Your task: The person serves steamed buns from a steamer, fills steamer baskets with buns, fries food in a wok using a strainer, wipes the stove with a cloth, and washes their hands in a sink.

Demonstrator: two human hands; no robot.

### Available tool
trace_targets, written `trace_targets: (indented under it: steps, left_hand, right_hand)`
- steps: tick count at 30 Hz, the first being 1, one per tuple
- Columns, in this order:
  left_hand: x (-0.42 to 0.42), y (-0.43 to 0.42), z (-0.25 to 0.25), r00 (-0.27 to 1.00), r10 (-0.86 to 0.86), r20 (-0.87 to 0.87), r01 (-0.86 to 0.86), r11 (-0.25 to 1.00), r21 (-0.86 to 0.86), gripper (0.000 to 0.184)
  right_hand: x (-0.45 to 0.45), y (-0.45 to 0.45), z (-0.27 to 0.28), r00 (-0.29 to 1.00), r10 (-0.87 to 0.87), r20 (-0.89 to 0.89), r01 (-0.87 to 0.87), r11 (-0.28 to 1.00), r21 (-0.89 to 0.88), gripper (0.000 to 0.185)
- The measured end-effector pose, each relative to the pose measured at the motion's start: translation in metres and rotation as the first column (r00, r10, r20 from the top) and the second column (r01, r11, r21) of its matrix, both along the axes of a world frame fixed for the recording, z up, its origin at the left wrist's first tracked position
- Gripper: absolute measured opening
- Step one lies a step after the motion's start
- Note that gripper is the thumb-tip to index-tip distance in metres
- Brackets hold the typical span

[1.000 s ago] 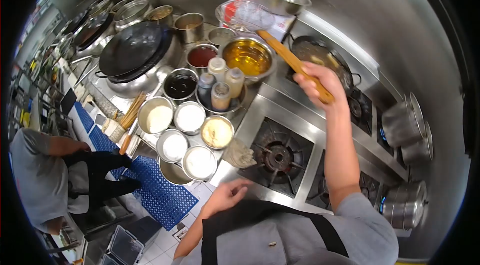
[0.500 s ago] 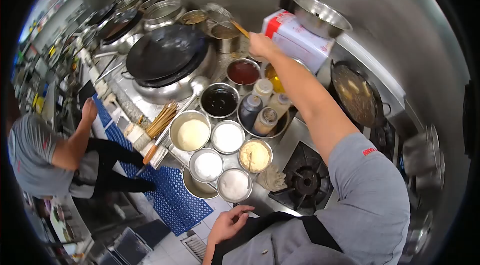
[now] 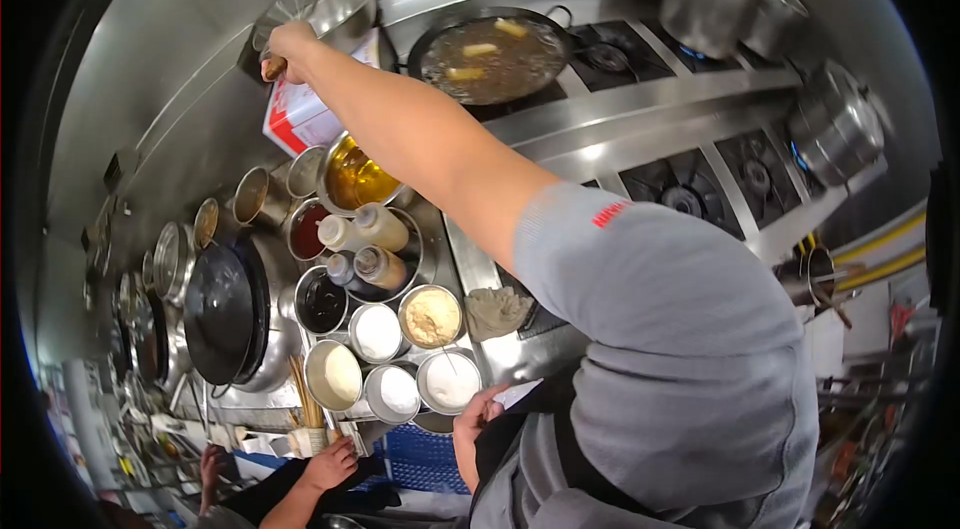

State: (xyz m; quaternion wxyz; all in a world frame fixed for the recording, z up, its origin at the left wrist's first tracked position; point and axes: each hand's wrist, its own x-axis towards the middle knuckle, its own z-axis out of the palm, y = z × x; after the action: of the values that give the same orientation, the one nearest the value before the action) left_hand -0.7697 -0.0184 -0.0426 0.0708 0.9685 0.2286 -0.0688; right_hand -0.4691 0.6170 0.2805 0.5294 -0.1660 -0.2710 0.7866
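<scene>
My right hand (image 3: 288,47) is stretched far out to the upper left and closed round the wooden handle of a wire skimmer (image 3: 300,1). The skimmer's wire head is smeared and overlaps a steel bowl (image 3: 345,11), which sits on a white and red box (image 3: 297,117). I cannot tell whether skimmer and bowl touch. Under my forearm is a bowl of yellow oil (image 3: 358,174). My left hand (image 3: 474,427) hangs by my apron, fingers loosely bent and apart, holding nothing. Nearest to it is a steel tub of white powder (image 3: 449,379).
A wok of bubbling oil (image 3: 490,59) with pale yellow pieces stands on the back stove. Squeeze bottles (image 3: 378,227), several seasoning tubs and stacked dark woks (image 3: 220,314) crowd the counter. A co-worker's hand (image 3: 330,464) is at the counter's lower edge. Tall pots (image 3: 708,4) stand farther right.
My view has turned to the right, bringing the oil wok and stoves into sight. My right hand has carried the skimmer from above the pots to beside the bowl on the box.
</scene>
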Motion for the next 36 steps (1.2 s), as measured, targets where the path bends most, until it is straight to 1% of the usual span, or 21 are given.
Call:
trace_targets:
  steps: [2,4,5,7,8,9,12,16,20,22,24,26,27,28,29,31,32,33,34,35,36]
  left_hand:
    - [0.034,-0.002,0.029,0.733,0.671,0.113,-0.455,0.607,-0.651,0.025]
    - [0.284,0.057,0.061,0.300,0.944,0.138,-0.492,0.277,-0.826,0.023]
    - [0.410,0.087,0.077,0.039,0.987,0.157,-0.418,0.158,-0.895,0.025]
    - [0.422,0.097,0.050,0.054,0.968,0.246,-0.459,0.243,-0.855,0.026]
    - [0.439,0.107,0.063,0.015,0.944,0.329,-0.472,0.297,-0.830,0.027]
    - [0.444,0.121,0.062,0.058,0.968,0.244,-0.565,0.233,-0.791,0.027]
    - [0.450,0.160,-0.009,0.139,0.927,0.347,-0.780,0.319,-0.539,0.052]
    - [0.488,0.195,-0.061,0.194,0.899,0.393,-0.981,0.179,0.076,0.070]
    - [0.479,0.216,-0.096,0.128,0.928,0.351,-0.981,0.066,0.184,0.061]
    - [0.469,0.231,-0.083,-0.015,0.977,0.211,-0.998,-0.002,-0.062,0.048]
    - [0.485,0.252,-0.066,-0.005,0.914,0.405,-0.933,0.141,-0.330,0.040]
    - [0.559,0.268,-0.013,0.169,0.784,0.597,-0.617,0.557,-0.557,0.038]
    - [0.607,0.271,0.026,0.367,0.760,0.536,-0.530,0.645,-0.551,0.052]
    - [0.654,0.273,0.045,0.524,0.616,0.588,-0.430,0.788,-0.441,0.070]
    - [0.700,0.269,0.085,0.541,0.645,0.540,-0.356,0.757,-0.547,0.084]
    - [0.743,0.284,0.096,0.568,0.568,0.596,-0.372,0.823,-0.430,0.087]
    - [0.750,0.288,0.096,0.539,0.563,0.626,-0.373,0.826,-0.422,0.087]
    - [0.749,0.291,0.091,0.474,0.663,0.580,-0.362,0.747,-0.558,0.078]
    - [0.750,0.291,0.093,0.440,0.732,0.520,-0.370,0.675,-0.638,0.065]
    - [0.743,0.291,0.079,0.405,0.775,0.486,-0.396,0.627,-0.670,0.053]
    - [0.740,0.292,0.064,0.346,0.838,0.421,-0.432,0.541,-0.722,0.045]
  right_hand:
    - [0.021,0.026,-0.018,0.985,0.082,-0.153,-0.096,0.992,-0.083,0.011]
    - [0.048,0.023,-0.032,0.977,0.103,-0.185,-0.116,0.991,-0.063,0.012]
    - [0.060,0.024,-0.035,0.996,0.092,0.020,-0.094,0.992,0.081,0.020]
    - [0.099,0.010,-0.045,0.969,0.109,0.221,-0.184,0.918,0.352,0.044]
    - [0.118,-0.006,-0.041,0.924,0.170,0.342,-0.241,0.954,0.180,0.053]
    - [0.153,-0.050,-0.038,0.883,0.123,0.453,-0.284,0.908,0.308,0.060]
    - [0.245,-0.134,-0.073,0.886,0.194,0.421,-0.385,0.813,0.437,0.049]
    - [0.346,-0.275,-0.178,0.874,0.333,0.354,-0.393,0.913,0.113,0.044]
    - [0.422,-0.396,-0.291,0.706,0.408,0.579,-0.325,0.913,-0.247,0.046]
    - [0.461,-0.427,-0.310,0.723,0.453,0.522,-0.305,0.887,-0.348,0.053]
    - [0.488,-0.431,-0.312,0.766,0.387,0.513,-0.174,0.893,-0.414,0.063]
    - [0.504,-0.405,-0.328,0.868,0.213,0.448,0.030,0.879,-0.476,0.067]
    - [0.511,-0.389,-0.333,0.919,0.038,0.391,0.200,0.812,-0.549,0.072]
    - [0.530,-0.367,-0.321,0.995,-0.018,0.099,0.070,0.832,-0.550,0.069]
    - [0.550,-0.341,-0.331,0.971,-0.096,-0.218,-0.012,0.895,-0.446,0.053]
    - [0.592,-0.278,-0.337,0.852,-0.442,-0.280,0.336,0.872,-0.355,0.048]
    - [0.626,-0.253,-0.312,0.819,-0.532,-0.214,0.448,0.826,-0.341,0.038]
    - [0.657,-0.221,-0.301,0.710,-0.700,0.083,0.695,0.714,0.084,0.033]
    - [0.687,-0.198,-0.265,0.466,-0.723,0.510,0.741,0.634,0.221,0.033]
    - [0.712,-0.162,-0.265,0.047,-0.785,0.618,0.654,0.492,0.575,0.038]
    - [0.721,-0.141,-0.262,0.045,-0.788,0.613,0.665,0.482,0.571,0.038]
